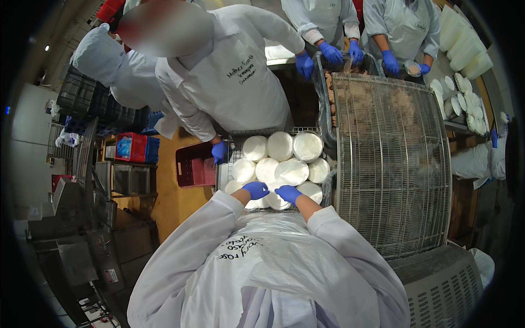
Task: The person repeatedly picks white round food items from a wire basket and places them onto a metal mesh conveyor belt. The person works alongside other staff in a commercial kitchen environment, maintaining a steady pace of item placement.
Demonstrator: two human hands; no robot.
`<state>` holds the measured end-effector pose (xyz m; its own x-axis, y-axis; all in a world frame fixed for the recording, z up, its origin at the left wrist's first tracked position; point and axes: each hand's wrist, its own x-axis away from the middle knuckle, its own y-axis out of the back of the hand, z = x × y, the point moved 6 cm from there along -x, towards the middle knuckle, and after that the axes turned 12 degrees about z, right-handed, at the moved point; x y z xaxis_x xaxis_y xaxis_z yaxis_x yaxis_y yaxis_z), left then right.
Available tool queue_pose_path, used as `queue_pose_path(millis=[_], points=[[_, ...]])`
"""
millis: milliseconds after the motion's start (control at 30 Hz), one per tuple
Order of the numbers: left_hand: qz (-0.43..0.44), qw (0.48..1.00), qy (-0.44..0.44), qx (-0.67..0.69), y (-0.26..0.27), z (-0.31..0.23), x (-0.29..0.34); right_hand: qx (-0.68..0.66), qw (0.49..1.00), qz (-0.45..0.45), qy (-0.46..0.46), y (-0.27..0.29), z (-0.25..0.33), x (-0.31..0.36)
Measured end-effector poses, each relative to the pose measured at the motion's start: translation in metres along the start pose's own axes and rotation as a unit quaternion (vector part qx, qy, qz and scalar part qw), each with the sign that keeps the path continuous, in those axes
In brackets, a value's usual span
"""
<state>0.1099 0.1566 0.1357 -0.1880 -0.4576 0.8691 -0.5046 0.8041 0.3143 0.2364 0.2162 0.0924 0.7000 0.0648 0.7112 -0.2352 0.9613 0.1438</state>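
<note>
Round white container (pixel 278 201) at wire rack (pixel 236 152)'s near end, by both hands. Left hand (pixel 255 190) and right hand (pixel 288 193) curled; can't tell if gripping. Probably light, smooth (maybe slippery); take opposite rim edges. Red crate (pixel 188 163) left.

Blue gloves (pixel 258 188) are worn on the left hand (pixel 255 191) and the right hand (pixel 288 193). A white coat (pixel 164 279) with long, loose sleeves (pixel 202 232) is covered by a shiny white apron (pixel 322 268), marked with black writing (pixel 240 247).
</note>
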Motion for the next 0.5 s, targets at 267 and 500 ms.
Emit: queue_pose_path(millis=[267, 500], points=[[-0.177, 0.981, -0.044, 0.063, 0.096, 0.018, -0.185, -0.022, 0.997, -0.074, -0.001, 0.112, -0.068, -0.064], [-0.261, 0.963, 0.036, 0.060, 0.114, 0.032, -0.284, -0.113, 0.986, -0.115, 0.050, 0.110, -0.106, -0.080]])
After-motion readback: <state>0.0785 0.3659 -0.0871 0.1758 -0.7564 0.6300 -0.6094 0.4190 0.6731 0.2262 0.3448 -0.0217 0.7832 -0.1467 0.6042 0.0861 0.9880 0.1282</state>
